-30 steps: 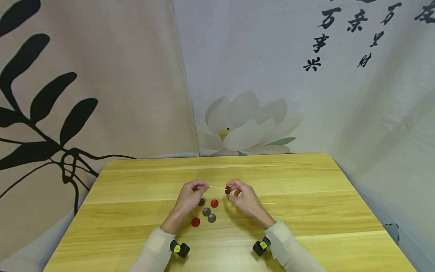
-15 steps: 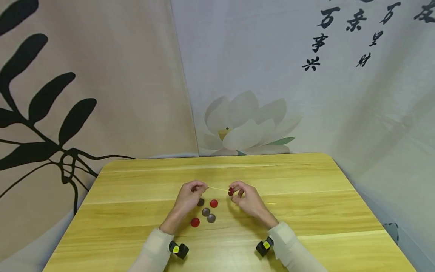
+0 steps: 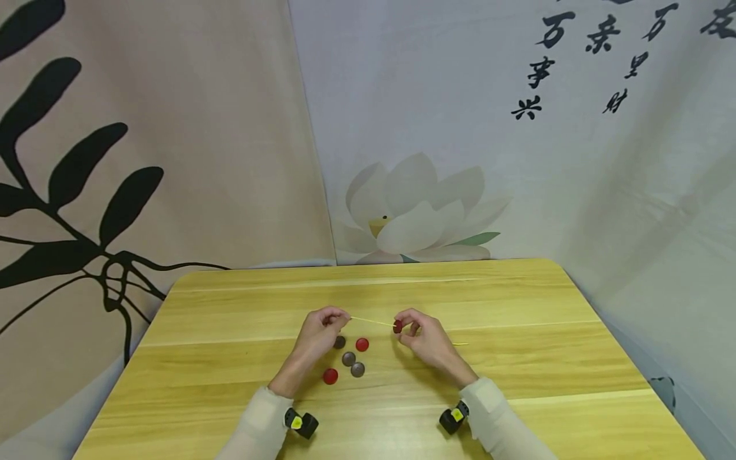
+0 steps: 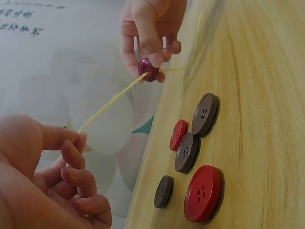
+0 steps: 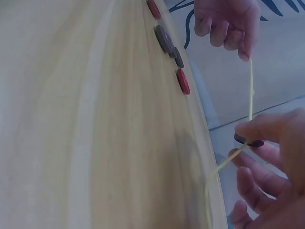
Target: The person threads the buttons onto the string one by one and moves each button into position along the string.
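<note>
Between thumb and index finger my left hand (image 3: pixel 317 330) pinches one end of a yellow string (image 4: pixel 110 102). The string runs taut to a dark red button (image 4: pixel 148 69), passes through it and trails out behind. My right hand (image 3: pixel 427 337) pinches that button by its edge, above the table. Past the right hand, the loose tail bends down toward the tabletop, as the right wrist view shows. Below and between the hands lie two red buttons, the larger red button (image 4: pixel 204 193) and the smaller red button (image 4: pixel 178 135), among several brown buttons (image 4: pixel 205 114).
The wooden table (image 3: pixel 546 383) spreads under both hands. Behind it hangs a pale cloth backdrop (image 3: pixel 425 128) with a printed lotus, dark leaves and lettering. Each wrist carries a small black camera, such as the right one (image 3: pixel 451 418).
My right hand has moved right with the dark red button, sliding it along the string away from the left hand. The string stretch between the hands is longer. The left hand has barely shifted.
</note>
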`<act>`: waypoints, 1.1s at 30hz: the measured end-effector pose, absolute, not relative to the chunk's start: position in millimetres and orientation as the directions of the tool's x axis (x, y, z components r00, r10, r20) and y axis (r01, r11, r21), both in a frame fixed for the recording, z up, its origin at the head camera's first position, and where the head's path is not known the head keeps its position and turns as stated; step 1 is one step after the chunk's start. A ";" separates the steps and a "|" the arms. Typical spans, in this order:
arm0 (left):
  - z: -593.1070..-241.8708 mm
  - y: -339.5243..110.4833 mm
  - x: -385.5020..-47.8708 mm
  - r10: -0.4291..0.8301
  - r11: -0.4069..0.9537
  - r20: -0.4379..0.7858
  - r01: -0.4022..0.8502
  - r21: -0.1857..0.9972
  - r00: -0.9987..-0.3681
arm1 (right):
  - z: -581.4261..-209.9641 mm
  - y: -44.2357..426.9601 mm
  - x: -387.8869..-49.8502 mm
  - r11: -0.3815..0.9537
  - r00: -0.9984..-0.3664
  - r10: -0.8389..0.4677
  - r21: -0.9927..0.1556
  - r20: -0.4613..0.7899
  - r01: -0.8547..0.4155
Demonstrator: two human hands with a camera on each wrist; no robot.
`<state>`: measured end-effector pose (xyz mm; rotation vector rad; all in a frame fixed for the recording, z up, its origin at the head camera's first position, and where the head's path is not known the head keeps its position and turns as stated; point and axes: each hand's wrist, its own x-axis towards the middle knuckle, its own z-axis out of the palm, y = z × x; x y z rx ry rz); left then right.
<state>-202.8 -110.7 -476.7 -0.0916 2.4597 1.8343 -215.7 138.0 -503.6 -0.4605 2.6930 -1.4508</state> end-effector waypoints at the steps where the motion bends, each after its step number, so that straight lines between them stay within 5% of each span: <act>1: -477.0 -110.9 -203.0 -0.005 0.287 -0.094 -0.092 0.954 -0.996 | -504.0 138.9 -215.8 0.520 -0.955 -0.280 -0.821 0.097 -0.236; 33: -480.2 -115.7 -203.3 -0.026 0.337 -0.085 -0.088 0.937 -0.996 | -518.4 167.0 -223.4 0.588 -0.963 -0.258 -0.779 0.074 -0.217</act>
